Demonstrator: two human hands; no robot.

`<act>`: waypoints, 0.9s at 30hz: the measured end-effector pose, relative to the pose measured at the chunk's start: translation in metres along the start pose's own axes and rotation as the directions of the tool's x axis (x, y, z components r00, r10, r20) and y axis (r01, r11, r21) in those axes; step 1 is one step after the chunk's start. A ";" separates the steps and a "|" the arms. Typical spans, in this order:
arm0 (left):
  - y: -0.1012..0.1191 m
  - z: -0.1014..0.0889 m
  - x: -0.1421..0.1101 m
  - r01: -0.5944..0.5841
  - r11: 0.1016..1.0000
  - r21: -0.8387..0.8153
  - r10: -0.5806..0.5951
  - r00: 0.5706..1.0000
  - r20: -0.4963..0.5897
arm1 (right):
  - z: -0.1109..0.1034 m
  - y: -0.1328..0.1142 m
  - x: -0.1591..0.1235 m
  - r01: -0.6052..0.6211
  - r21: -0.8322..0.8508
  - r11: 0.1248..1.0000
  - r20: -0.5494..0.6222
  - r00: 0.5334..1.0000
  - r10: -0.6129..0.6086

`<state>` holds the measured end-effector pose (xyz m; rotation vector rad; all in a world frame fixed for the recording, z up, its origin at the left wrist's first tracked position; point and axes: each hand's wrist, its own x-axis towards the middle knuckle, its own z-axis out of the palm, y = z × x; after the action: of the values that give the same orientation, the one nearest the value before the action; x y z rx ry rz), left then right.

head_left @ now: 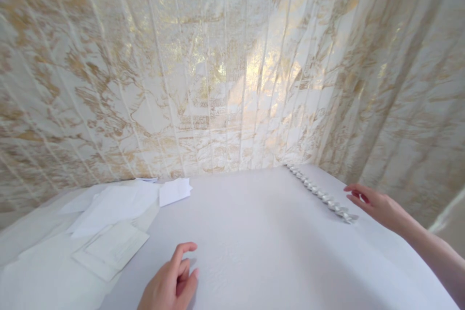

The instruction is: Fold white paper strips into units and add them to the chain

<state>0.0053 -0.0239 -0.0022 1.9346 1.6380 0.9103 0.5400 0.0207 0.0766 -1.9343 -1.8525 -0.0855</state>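
My left hand is at the bottom, left of the middle, above the white table. Its index finger and thumb are apart with nothing between them, and the other fingers curl inward. On the right, my right hand reaches in over the table edge, fingers loosely bent and apart, holding nothing. Just left of its fingertips lies a long row of shiny silver folded pieces, overlapping one another and running back toward the curtain. A small gap seems to separate the hand from the row.
Loose white sheets are spread over the left side of the table, with a small stack of white paper beside them. Flat pale packets lie nearer to me. A white and gold patterned curtain hangs along the back and right.
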 end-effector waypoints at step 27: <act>-0.104 -0.102 0.017 0.083 0.773 0.629 0.009 0.990 -0.143 | 0.154 -0.330 -0.051 0.601 0.547 0.583 0.090 0.650 -0.754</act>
<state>-0.1391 0.0047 -0.0021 2.2828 2.2792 0.5028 0.1777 0.0255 0.0132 -0.8280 -2.4614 0.4316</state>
